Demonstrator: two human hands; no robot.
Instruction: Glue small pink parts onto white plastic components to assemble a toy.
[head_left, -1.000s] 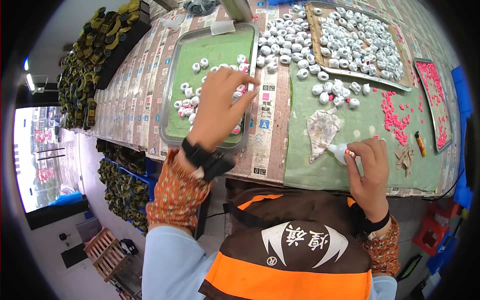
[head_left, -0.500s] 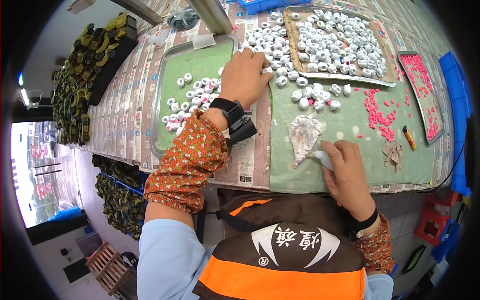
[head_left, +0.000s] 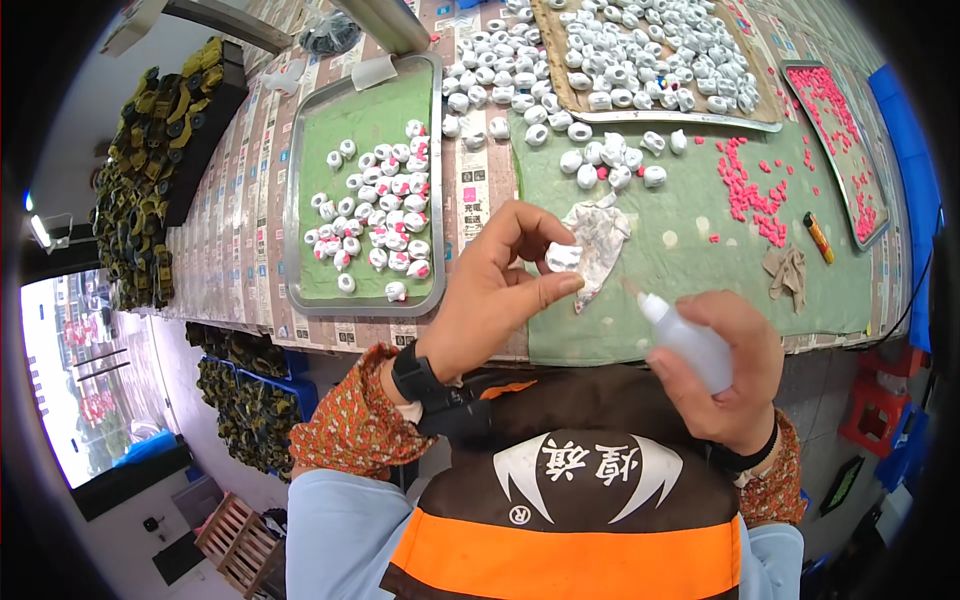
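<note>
White plastic piece (head_left: 562, 257), small and rounded, sits pinched between the thumb and fingertips of the left hand (head_left: 500, 290), held up above the near edge of the green mat (head_left: 690, 225) on the counter (head_left: 250, 200). The right hand (head_left: 725, 370) is wrapped tight around a small squeeze bottle (head_left: 685, 338) of translucent white plastic, its thin nozzle tilted toward the left hand but not touching the piece.

Just beyond the held piece a crumpled, stained white rag (head_left: 598, 235) lies on the mat. To the left, a shallow metal tray (head_left: 300, 200) with a green liner holds a cluster of similar white pieces, several marked with pink, grouped in its near half; the far half of the liner is bare. At the far side a flat brown board (head_left: 560, 70) is heaped with many plain white pieces, and more lie loose on the counter and mat around it. On the right, a narrow tray (head_left: 795, 75) holds small pink bits, with more pink bits (head_left: 745, 185) scattered across the mat beside it. A small brown scrap of cloth (head_left: 788, 272) lies near the mat's right end.
</note>
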